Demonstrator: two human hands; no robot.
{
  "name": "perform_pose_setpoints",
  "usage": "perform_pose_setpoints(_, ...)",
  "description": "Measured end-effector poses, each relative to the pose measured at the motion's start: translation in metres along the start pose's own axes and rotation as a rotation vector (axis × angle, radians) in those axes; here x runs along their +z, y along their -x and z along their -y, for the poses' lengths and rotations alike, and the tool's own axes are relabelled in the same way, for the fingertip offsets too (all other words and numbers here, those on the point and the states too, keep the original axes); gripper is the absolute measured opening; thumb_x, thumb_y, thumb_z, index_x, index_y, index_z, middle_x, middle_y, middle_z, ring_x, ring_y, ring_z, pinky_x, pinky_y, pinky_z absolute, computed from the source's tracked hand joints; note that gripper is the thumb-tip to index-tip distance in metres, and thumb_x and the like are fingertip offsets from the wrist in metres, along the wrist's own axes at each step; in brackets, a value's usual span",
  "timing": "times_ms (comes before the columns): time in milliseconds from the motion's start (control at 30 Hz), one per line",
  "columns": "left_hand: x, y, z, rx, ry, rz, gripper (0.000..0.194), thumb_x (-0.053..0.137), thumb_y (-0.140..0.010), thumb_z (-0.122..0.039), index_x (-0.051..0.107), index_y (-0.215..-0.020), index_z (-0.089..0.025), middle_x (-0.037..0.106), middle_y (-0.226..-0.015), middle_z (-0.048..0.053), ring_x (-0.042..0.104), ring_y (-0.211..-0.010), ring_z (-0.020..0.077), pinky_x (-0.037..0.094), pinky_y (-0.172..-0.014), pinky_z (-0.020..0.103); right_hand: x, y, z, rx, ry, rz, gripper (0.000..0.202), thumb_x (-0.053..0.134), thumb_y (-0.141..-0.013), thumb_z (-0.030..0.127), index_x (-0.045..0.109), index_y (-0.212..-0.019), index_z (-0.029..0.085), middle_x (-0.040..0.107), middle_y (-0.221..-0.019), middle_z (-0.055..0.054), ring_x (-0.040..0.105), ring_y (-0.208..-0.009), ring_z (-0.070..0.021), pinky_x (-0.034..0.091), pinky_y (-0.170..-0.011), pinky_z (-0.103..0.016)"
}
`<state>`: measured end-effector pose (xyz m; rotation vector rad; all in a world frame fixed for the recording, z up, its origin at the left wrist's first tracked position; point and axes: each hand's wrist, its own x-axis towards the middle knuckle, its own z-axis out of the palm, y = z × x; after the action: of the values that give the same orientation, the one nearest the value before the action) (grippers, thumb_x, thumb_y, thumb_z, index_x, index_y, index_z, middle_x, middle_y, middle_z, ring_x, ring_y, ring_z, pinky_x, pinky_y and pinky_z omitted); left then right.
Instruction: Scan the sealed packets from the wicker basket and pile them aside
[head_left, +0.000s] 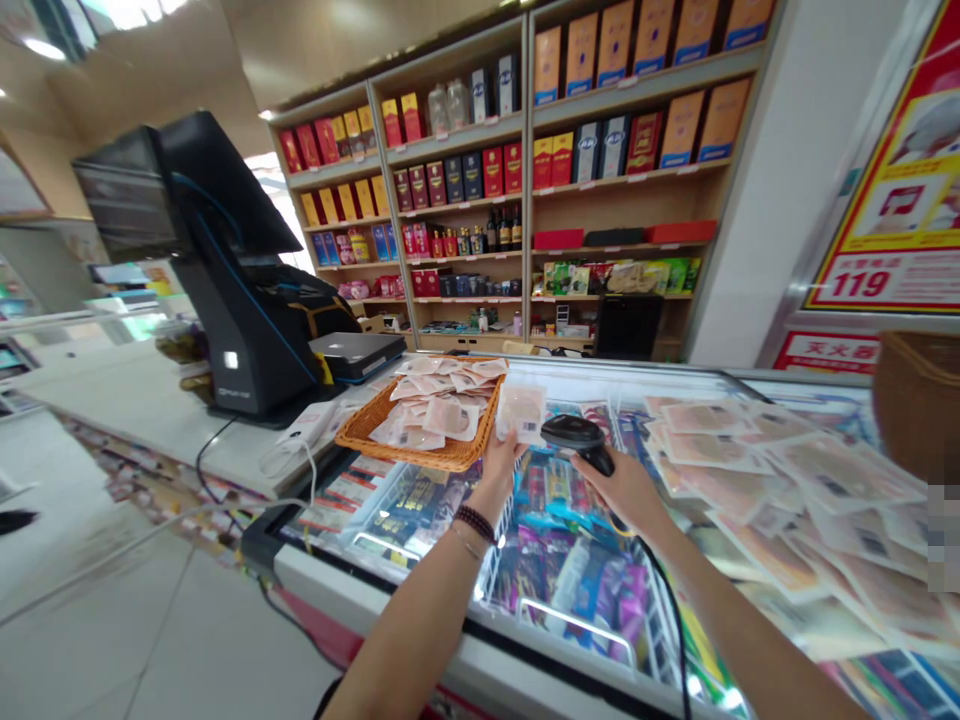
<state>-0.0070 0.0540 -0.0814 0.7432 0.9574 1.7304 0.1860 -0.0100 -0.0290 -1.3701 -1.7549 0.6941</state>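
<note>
My left hand is closed on the lower edge of a small clear packet with a barcode label. The packet is held up over the freezer's glass top, just right of a wicker basket heaped with similar packets. In my right hand is a black barcode scanner, its head tilted toward the packet, a short gap between them. The scanner's cord hangs down past my right forearm. On the glass to the right lies a spread of flat packets.
Under the glass, the chest freezer holds wire baskets of colourful wrapped goods. To the left, a black point-of-sale terminal stands on a white counter with loose cables. A brown basket sits at far right. Shelves of boxes line the back.
</note>
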Motion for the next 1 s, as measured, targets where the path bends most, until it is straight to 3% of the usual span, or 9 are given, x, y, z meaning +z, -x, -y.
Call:
perform_pose_setpoints(400,0.003,0.002,-0.006,-0.039,0.008,-0.024,0.042,0.071,-0.093,-0.018,0.063,-0.134,-0.022,0.073,-0.125,0.011,0.073,-0.108,0.0186,0.062,-0.093,0.029,-0.003,0.0,0.002,0.05,-0.053,0.036,0.036,0.059,-0.083,0.057,0.053,-0.065,0.027,0.058,-0.044,0.0,0.058,-0.038,-0.0197,0.042,-0.046,-0.029)
perform_pose_setpoints(500,0.01,-0.004,-0.008,-0.036,0.003,-0.055,0.034,0.069,-0.093,-0.016,0.065,-0.127,-0.021,0.075,-0.114,0.01,0.075,-0.101,0.0172,0.063,-0.088,0.028,-0.012,-0.003,0.0,0.047,-0.069,-0.002,0.038,0.06,-0.082,0.06,0.052,-0.064,0.027,0.055,-0.041,0.002,0.054,-0.035,-0.0181,0.041,-0.044,-0.029)
perform_pose_setpoints(600,0.024,-0.013,-0.009,-0.088,-0.013,-0.136,0.022,0.07,-0.091,-0.012,0.067,-0.112,-0.018,0.074,-0.091,0.005,0.073,-0.079,0.0128,0.061,-0.075,0.023,-0.036,-0.007,-0.003,0.031,-0.083,-0.083,0.042,0.059,-0.083,0.063,0.051,-0.063,0.027,0.053,-0.039,0.002,0.053,-0.035,-0.0172,0.041,-0.045,-0.029)
perform_pose_setpoints(733,0.058,-0.026,-0.003,-0.132,-0.052,-0.103,0.016,0.076,-0.085,-0.012,0.064,-0.094,-0.017,0.065,-0.073,-0.001,0.063,-0.059,0.0073,0.056,-0.065,0.02,-0.091,-0.006,-0.011,0.039,-0.087,-0.244,0.04,0.059,-0.082,0.062,0.052,-0.065,0.027,0.054,-0.04,0.002,0.053,-0.035,-0.0167,0.041,-0.042,-0.028)
perform_pose_setpoints(867,0.112,-0.028,0.014,-0.146,-0.058,0.07,0.014,0.074,-0.085,-0.011,0.061,-0.084,-0.016,0.062,-0.067,-0.003,0.058,-0.055,0.0052,0.051,-0.061,0.017,-0.15,0.008,-0.024,0.106,-0.031,-0.411,0.037,0.059,-0.08,0.058,0.052,-0.064,0.026,0.055,-0.04,0.002,0.051,-0.034,-0.015,0.04,-0.04,-0.027)
perform_pose_setpoints(1000,0.172,-0.019,0.04,-0.149,-0.082,0.277,0.017,0.079,-0.081,-0.016,0.062,-0.077,-0.016,0.053,-0.055,-0.006,0.05,-0.049,0.006,0.045,-0.052,0.016,-0.192,0.029,-0.043,0.149,0.019,-0.533,0.038,0.058,-0.078,0.06,0.053,-0.063,0.026,0.054,-0.039,0.002,0.05,-0.034,-0.0149,0.041,-0.042,-0.028)
